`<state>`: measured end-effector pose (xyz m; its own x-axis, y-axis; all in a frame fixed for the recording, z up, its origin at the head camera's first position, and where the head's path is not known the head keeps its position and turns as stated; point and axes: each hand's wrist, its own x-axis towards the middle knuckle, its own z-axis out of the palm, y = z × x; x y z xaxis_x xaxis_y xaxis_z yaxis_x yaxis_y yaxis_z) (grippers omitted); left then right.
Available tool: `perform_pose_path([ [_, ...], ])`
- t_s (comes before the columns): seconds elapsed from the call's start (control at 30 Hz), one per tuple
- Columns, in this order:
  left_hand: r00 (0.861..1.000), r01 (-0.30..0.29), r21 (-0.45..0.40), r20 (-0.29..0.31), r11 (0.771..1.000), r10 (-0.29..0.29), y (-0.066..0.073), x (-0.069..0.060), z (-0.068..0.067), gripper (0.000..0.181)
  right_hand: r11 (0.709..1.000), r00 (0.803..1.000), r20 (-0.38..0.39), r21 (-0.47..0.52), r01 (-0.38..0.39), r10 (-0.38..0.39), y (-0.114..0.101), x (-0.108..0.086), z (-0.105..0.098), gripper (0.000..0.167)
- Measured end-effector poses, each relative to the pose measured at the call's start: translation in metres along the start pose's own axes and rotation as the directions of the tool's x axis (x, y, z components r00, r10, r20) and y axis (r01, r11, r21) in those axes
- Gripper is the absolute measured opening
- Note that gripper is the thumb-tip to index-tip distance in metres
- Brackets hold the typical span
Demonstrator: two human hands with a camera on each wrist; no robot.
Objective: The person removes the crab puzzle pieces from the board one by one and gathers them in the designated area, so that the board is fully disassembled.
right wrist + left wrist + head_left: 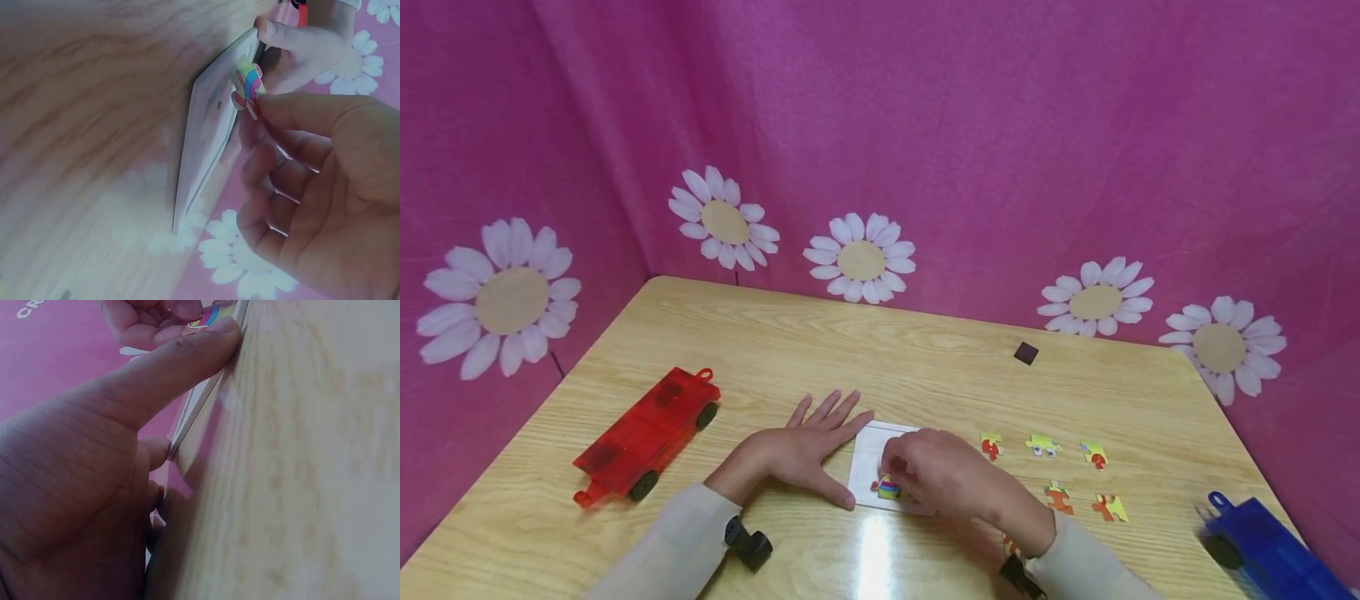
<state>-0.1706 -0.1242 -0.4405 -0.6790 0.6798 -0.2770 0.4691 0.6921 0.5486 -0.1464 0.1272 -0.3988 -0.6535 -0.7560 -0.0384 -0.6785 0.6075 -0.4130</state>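
Note:
A white puzzle tray (867, 450) lies flat on the wooden table in front of me. My left hand (808, 454) rests at its left side with fingers spread; thumb and a fingertip touch the tray's edge. Over the tray, my right hand (940, 475) pinches a colourful puzzle piece (252, 84) between thumb and finger. The piece has rainbow stripes, and in the right wrist view it is tilted just above the tray's surface. Part of the tray is hidden under the right hand. Right of that hand lie several loose yellow and red puzzle pieces (1042, 446).
A red toy car base (643, 429) with dark wheels stands at the left. At the right edge is a blue one (1273, 542). A small dark square (1026, 353) lies at the back. Behind the table hangs a pink curtain (940, 167) with white flowers.

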Motion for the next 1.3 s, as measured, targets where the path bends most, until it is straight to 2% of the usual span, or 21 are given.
perform_pose_path([
  [0.27, 1.0, -0.011, 0.001, -0.013, 1.0, 0.011, 0.002, -0.001, -0.001, 0.115, 0.985, 0.999, -0.024, 0.166, -0.038, 0.043, 0.003, -0.009, -0.016, 0.012],
  [0.43, 1.0, -0.007, -0.01, -0.01, 1.0, 0.007, 0.002, 0.0, -0.001, 0.116, 0.98, 0.998, -0.024, 0.19, -0.056, 0.061, 0.011, -0.028, -0.032, 0.018],
  [0.67, 1.0, -0.001, -0.011, -0.001, 1.0, 0.001, 0.001, 0.0, -0.001, 0.118, 0.977, 0.992, -0.009, 0.17, -0.126, 0.129, 0.031, -0.071, -0.049, 0.015],
  [0.8, 1.0, -0.001, -0.014, 0.002, 1.0, 0.001, 0.002, 0.0, 0.0, 0.118, 0.964, 0.984, 0.022, 0.2, -0.177, 0.176, 0.046, -0.098, -0.053, 0.014],
  [1.03, 1.0, 0.004, -0.012, 0.002, 1.0, -0.004, 0.001, 0.001, 0.001, 0.118, 0.955, 0.982, 0.042, 0.227, -0.19, 0.185, 0.071, -0.143, -0.052, 0.016],
  [1.13, 1.0, 0.0, -0.018, 0.004, 1.0, 0.0, 0.0, 0.0, 0.001, 0.118, 0.946, 0.974, 0.081, 0.233, -0.224, 0.21, 0.079, -0.158, -0.049, 0.019],
  [1.3, 1.0, -0.007, -0.02, 0.001, 1.0, 0.007, 0.0, 0.0, 0.0, 0.118, 0.905, 0.946, 0.207, 0.297, -0.304, 0.25, 0.088, -0.175, -0.044, 0.021],
])
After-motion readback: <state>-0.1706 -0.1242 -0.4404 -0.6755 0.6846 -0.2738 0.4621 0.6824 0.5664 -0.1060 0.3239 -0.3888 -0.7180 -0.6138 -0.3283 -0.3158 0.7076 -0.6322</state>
